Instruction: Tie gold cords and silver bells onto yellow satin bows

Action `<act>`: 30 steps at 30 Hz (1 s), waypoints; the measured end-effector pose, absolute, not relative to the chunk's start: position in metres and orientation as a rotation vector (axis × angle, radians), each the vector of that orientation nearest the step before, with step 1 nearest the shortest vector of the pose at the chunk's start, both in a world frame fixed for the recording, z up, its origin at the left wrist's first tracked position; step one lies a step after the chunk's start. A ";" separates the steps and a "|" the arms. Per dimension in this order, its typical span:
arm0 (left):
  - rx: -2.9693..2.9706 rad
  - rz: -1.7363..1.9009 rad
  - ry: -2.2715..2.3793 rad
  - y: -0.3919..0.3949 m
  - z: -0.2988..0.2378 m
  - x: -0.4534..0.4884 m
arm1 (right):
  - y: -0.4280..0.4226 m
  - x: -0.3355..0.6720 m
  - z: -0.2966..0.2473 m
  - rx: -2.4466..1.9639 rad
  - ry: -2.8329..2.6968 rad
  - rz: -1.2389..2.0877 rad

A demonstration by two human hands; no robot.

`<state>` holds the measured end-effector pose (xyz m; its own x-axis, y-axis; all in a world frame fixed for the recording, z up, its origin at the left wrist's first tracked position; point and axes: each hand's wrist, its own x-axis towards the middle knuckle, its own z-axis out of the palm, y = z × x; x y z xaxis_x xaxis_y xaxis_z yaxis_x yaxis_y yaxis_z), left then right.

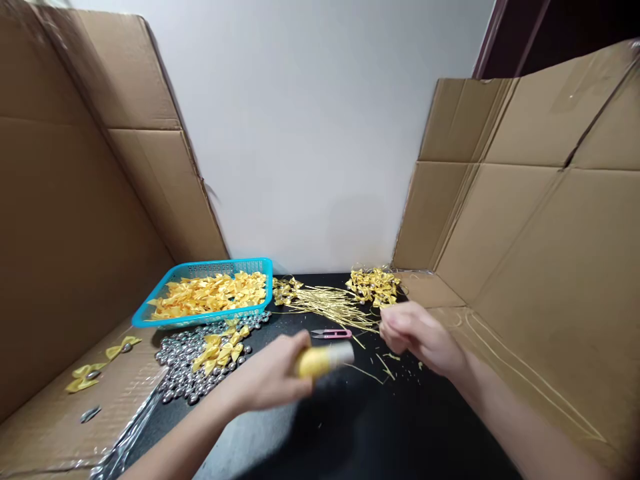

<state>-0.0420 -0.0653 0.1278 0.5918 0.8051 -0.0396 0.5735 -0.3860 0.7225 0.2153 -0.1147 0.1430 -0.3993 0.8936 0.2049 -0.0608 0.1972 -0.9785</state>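
My left hand (275,375), low in the middle, is wrapped round a small yellow bottle or tube (316,361) with a whitish end pointing right. Motion blurs it, so its exact kind is unclear. To the right, my right hand (419,339) is closed with its fingers curled in; anything inside is hidden. Just past the whitish end lie pink-handled thread snips (334,333). Behind them spreads a bundle of gold cords (330,305). Near my right fingertips sits a pile of yellow bows with beads and cords (374,285).
A blue basket (269,285) of yellow ribbon bows (213,295) stands at back left. Silver beads (183,367) spread before it, with several bows (220,350) on top. Cardboard walls (525,227) flank the black tabletop (370,433). Two beaded bows (86,378) lie on cardboard at left.
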 end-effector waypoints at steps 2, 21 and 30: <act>1.807 0.865 1.150 -0.056 0.120 -0.043 | -0.131 0.206 0.135 -0.702 -1.674 1.437; 1.399 1.092 0.927 -0.064 0.118 -0.048 | -0.130 0.215 0.085 -1.021 -1.825 1.277; 2.020 0.830 0.947 -0.087 0.130 -0.040 | -0.093 0.175 0.094 -0.747 -1.573 1.291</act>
